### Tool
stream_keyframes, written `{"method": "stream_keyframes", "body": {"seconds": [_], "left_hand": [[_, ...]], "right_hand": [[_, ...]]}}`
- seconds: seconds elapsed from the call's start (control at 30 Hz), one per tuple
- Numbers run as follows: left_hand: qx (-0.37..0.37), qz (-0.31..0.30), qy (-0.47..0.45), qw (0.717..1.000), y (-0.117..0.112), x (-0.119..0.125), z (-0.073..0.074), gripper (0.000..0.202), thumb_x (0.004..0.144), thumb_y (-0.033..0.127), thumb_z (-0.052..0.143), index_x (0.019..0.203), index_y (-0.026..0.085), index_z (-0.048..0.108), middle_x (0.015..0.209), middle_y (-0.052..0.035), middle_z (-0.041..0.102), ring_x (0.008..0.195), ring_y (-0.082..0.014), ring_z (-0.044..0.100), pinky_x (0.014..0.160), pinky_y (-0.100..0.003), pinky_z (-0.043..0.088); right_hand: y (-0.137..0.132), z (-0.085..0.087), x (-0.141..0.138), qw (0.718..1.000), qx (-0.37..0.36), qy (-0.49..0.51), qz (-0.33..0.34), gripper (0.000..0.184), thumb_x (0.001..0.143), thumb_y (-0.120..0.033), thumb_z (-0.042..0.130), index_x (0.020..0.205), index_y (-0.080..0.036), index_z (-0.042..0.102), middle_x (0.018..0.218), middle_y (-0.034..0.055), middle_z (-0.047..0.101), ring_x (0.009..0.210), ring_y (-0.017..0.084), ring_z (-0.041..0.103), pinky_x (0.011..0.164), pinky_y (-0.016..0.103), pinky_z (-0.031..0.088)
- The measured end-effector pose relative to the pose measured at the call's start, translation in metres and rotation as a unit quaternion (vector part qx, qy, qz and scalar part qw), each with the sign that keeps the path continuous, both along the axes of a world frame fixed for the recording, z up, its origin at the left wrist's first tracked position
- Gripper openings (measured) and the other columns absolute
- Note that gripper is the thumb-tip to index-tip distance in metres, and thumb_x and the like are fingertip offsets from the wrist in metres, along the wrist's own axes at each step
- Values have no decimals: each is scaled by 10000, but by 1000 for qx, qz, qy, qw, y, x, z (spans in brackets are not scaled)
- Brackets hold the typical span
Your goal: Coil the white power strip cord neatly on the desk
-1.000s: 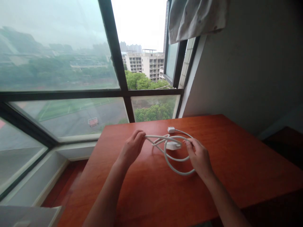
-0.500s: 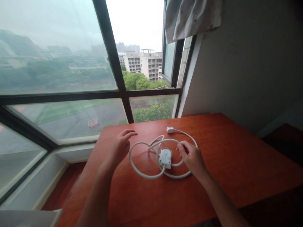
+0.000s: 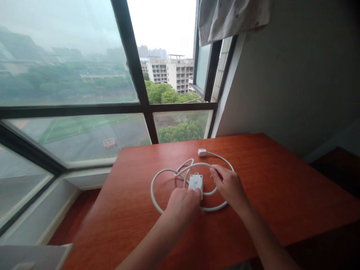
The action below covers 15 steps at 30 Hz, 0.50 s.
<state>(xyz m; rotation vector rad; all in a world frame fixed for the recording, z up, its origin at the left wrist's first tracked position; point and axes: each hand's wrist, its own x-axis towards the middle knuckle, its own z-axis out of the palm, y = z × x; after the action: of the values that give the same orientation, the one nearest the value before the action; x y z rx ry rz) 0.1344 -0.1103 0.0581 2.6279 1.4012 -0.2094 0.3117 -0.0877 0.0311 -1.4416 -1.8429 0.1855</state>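
A white extension cord lies loosely coiled on the table, its cable [image 3: 152, 187] forming several loops. The cord's box [image 3: 196, 180], a small white block with a loop at its far end, sits in the middle of the coil. My left hand [image 3: 184, 202] is closed over the near end of this box; its fingertips are partly hidden. To the right, my right hand [image 3: 229, 183] pinches the cable between thumb and fingers, at the top right of a loop. Beyond both hands, the white plug [image 3: 201, 152] rests on the tabletop at the cable's end.
The reddish-brown wooden table [image 3: 270, 180] reaches to the windows at the back. Dark window frames [image 3: 146, 107] run along the back and left, with one pane swung outward. A pale curtain [image 3: 233, 20] hangs above, beside a grey wall [image 3: 287, 82].
My left hand has come down and to the right, from above the left of the coil onto the box, and closed there. My right hand stays on the cable.
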Motion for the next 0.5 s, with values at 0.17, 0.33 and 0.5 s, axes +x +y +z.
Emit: {"method": "stream_keyframes", "body": {"seconds": [0.17,0.33,0.5], "left_hand": [[-3,-26,3,1000,3,-6,-1,228,882,108,423,991,125,623,781,-140,715,754,-289,721,604,-325,525],[15,-79,-77,994,9,-24,14,147,851,200,536,983,197,601,767,-61,698,699,-237,680,594,-282,466],[-18,-97,-258,961,17,-52,37,118,910,244,520,936,211,631,713,-10,641,651,-140,578,594,-231,395]], "right_hand": [[4,-6,8,1000,-7,-19,-1,316,980,-341,393,966,-181,665,787,53,712,721,193,669,663,268,433],[10,-10,16,999,-24,-39,-15,332,982,-356,379,1000,-195,668,829,58,731,726,200,677,669,276,429],[14,-12,22,997,-51,-32,-41,323,972,-373,388,957,-224,674,752,36,719,686,200,667,652,269,424]]}}
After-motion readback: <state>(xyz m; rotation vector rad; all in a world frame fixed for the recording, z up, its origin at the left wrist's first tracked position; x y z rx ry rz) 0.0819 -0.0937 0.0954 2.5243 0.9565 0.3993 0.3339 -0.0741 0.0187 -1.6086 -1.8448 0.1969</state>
